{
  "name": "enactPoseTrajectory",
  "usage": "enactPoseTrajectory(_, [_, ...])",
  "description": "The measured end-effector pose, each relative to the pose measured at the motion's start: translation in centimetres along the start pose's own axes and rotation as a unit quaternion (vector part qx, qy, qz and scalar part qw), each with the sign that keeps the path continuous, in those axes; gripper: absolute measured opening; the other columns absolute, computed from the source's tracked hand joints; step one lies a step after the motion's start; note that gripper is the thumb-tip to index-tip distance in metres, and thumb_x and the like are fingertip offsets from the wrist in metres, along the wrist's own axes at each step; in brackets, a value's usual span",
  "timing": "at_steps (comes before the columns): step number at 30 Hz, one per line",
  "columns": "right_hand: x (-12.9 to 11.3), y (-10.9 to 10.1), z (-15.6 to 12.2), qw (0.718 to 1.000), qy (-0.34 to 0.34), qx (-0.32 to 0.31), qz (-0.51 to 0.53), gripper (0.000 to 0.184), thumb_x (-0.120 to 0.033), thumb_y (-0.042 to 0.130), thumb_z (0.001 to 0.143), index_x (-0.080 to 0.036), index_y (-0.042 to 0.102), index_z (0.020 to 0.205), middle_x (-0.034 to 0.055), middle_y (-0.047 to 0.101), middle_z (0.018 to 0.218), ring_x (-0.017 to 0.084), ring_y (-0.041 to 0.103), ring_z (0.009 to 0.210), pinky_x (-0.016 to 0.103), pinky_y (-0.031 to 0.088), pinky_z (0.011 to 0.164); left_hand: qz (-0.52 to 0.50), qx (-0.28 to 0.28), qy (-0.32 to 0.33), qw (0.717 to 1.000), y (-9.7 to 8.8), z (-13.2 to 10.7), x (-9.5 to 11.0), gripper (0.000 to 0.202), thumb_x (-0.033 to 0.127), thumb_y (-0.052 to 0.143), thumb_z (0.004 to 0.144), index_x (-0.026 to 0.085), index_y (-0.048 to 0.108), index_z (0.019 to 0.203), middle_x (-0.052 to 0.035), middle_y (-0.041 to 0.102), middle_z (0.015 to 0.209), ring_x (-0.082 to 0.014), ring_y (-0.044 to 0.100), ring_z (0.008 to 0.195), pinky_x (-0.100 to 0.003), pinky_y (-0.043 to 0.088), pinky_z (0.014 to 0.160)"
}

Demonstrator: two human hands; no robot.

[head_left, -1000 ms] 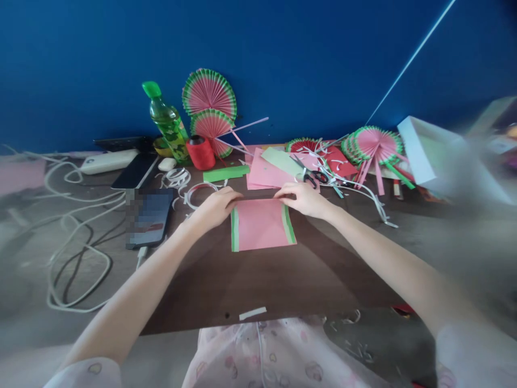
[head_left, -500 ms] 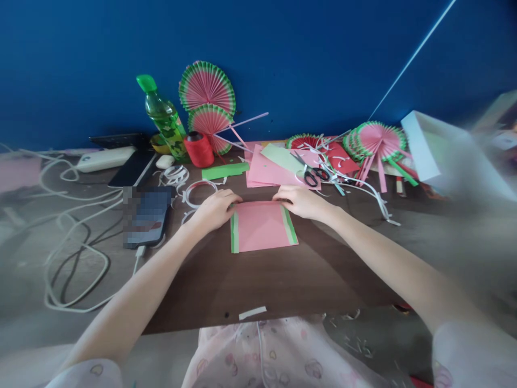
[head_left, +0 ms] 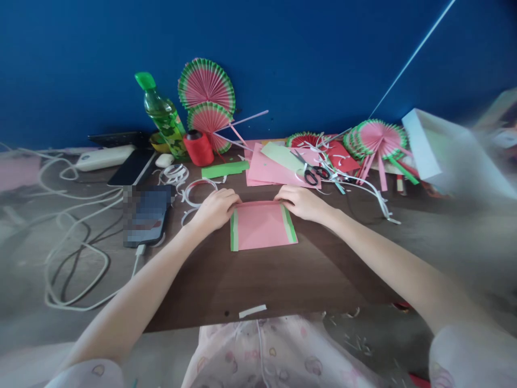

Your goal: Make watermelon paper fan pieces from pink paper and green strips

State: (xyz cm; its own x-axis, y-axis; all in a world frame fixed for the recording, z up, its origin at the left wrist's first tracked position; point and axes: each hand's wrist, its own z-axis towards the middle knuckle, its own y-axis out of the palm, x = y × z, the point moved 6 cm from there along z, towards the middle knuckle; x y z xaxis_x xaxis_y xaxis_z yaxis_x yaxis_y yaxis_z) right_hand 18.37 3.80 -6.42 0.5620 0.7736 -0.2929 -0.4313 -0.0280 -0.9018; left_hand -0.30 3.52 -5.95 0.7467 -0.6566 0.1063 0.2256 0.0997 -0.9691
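Note:
A pink paper sheet [head_left: 262,225] with green strips down its left and right edges lies flat on the dark brown table [head_left: 262,280]. My left hand [head_left: 215,208] pinches its far left corner, fingers curled. My right hand [head_left: 301,202] grips the far right corner the same way. The far edge of the sheet looks folded over between the two hands.
Behind the sheet lie loose pink and green papers [head_left: 270,170], black scissors [head_left: 313,175] and white paper trimmings. Watermelon-style paper fans [head_left: 207,91] lean on the blue wall, more fans [head_left: 375,141] at right. A green bottle [head_left: 161,116], red thread spool [head_left: 197,148], phone [head_left: 147,214] and cables sit left.
Both hands have stayed at the sheet's far corners, pressing along its folded far edge; the view has tilted slightly, little else moved.

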Motion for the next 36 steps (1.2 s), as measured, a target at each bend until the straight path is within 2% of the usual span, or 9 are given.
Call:
enactPoseTrajectory(7, [-0.3, 0.2, -0.2, 0.999, -0.015, 0.01, -0.045, 0.025, -0.005, 0.042, 0.083, -0.013, 0.065, 0.091, 0.0087, 0.064, 0.086, 0.02, 0.056, 0.083, 0.033, 0.045, 0.077, 0.071, 0.016, 0.014, 0.997, -0.2, -0.3, 0.7, 0.016, 0.011, 0.047, 0.082, 0.017, 0.062, 0.082, -0.005, 0.062, 0.08, -0.0202, 0.056, 0.079, -0.032, 0.04, 0.067])
enactPoseTrajectory(13, [-0.5, 0.5, -0.6, 0.992, -0.004, 0.008, -0.126, 0.023, -0.01, 0.044, 0.085, -0.015, 0.066, 0.088, 0.0077, 0.061, 0.08, 0.019, 0.05, 0.078, 0.031, 0.039, 0.072, 0.111, 0.028, 0.063, 0.991, -0.4, -0.7, 1.3, 0.021, 0.011, 0.044, 0.084, 0.018, 0.064, 0.087, -0.0049, 0.062, 0.077, -0.0193, 0.054, 0.074, -0.033, 0.036, 0.064])
enactPoseTrajectory(20, [-1.2, 0.4, -0.9, 0.985, -0.02, 0.004, -0.169, 0.024, -0.012, 0.044, 0.087, -0.016, 0.067, 0.085, 0.0061, 0.061, 0.08, 0.019, 0.046, 0.077, 0.029, 0.033, 0.069, 0.165, 0.042, 0.111, 0.979, -0.5, -1.5, 2.2, 0.025, 0.008, 0.04, 0.086, 0.016, 0.063, 0.09, -0.0048, 0.06, 0.076, -0.0179, 0.051, 0.07, -0.032, 0.033, 0.061])
enactPoseTrajectory(29, [-2.0, 0.6, -1.1, 0.97, -0.044, -0.001, -0.241, 0.026, -0.014, 0.041, 0.089, -0.016, 0.065, 0.082, 0.0063, 0.06, 0.077, 0.019, 0.042, 0.076, 0.031, 0.029, 0.068, 0.188, 0.022, 0.115, 0.975, -0.6, -1.5, 3.2, 0.026, 0.01, 0.037, 0.089, 0.014, 0.063, 0.086, -0.0067, 0.057, 0.073, -0.0181, 0.05, 0.069, -0.034, 0.031, 0.06])
enactPoseTrajectory(36, [-2.1, 0.7, -1.1, 0.968, -0.038, -0.009, -0.246, 0.029, -0.013, 0.038, 0.09, -0.017, 0.065, 0.082, 0.0059, 0.06, 0.076, 0.019, 0.044, 0.076, 0.032, 0.028, 0.066, 0.215, 0.016, 0.128, 0.968, -0.6, -1.6, 3.9, 0.027, 0.013, 0.036, 0.091, 0.013, 0.062, 0.083, -0.007, 0.056, 0.072, -0.0189, 0.049, 0.069, -0.034, 0.032, 0.062])
